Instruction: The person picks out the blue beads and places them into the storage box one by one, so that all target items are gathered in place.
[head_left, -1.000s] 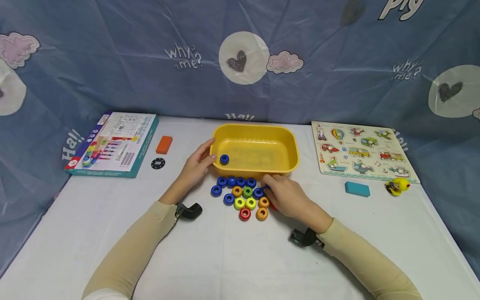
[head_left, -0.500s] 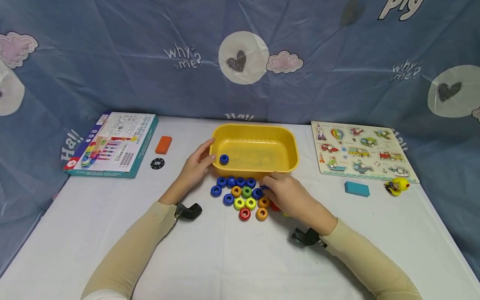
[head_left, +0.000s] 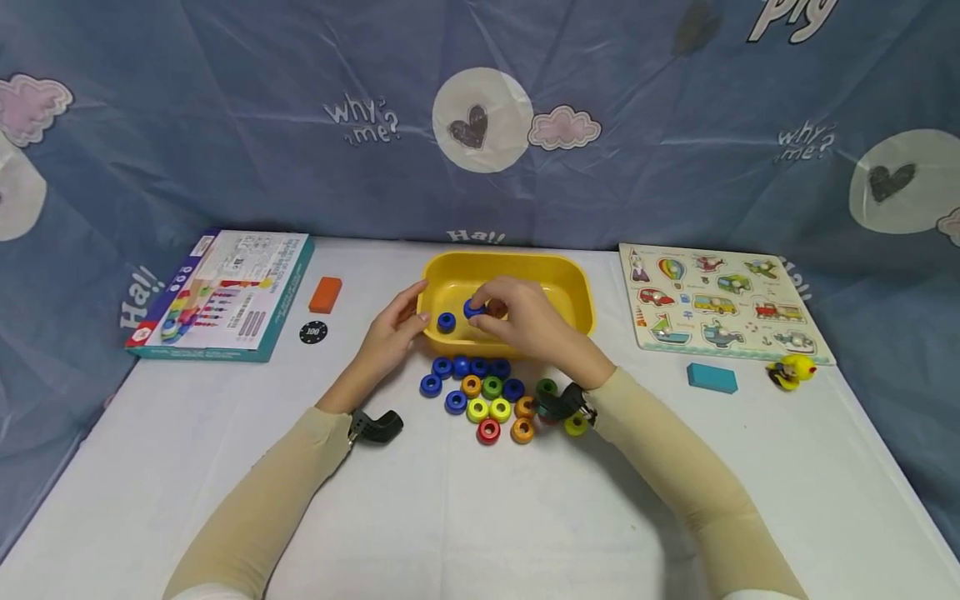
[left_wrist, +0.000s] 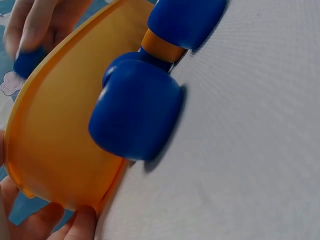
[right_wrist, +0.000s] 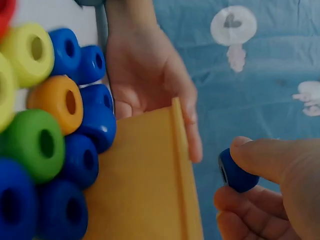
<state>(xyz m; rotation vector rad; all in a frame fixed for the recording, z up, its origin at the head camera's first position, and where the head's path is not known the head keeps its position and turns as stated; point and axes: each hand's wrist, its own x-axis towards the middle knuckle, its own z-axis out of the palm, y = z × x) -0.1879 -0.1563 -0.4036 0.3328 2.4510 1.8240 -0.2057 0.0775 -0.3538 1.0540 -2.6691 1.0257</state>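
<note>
My left hand holds the left end of a yellow plastic tub, thumb at the rim and fingers along the outer wall. Over the tub, my right hand pinches a blue ring bead between thumb and fingers, above the rim in the right wrist view. One other blue bead lies inside the tub near its left end. In front of the tub several ring beads sit in a cluster, among them a green bead, a yellow bead and a red bead.
At the left lie a toy box, an orange block and a black chip. To the right are a wooden picture puzzle, a teal block and a yellow duck figure. A blue printed cloth hangs behind.
My right hand has taken a blue bead from the right side of the cluster and carried it up over the tub. The left hand has stayed at the tub's left end.
</note>
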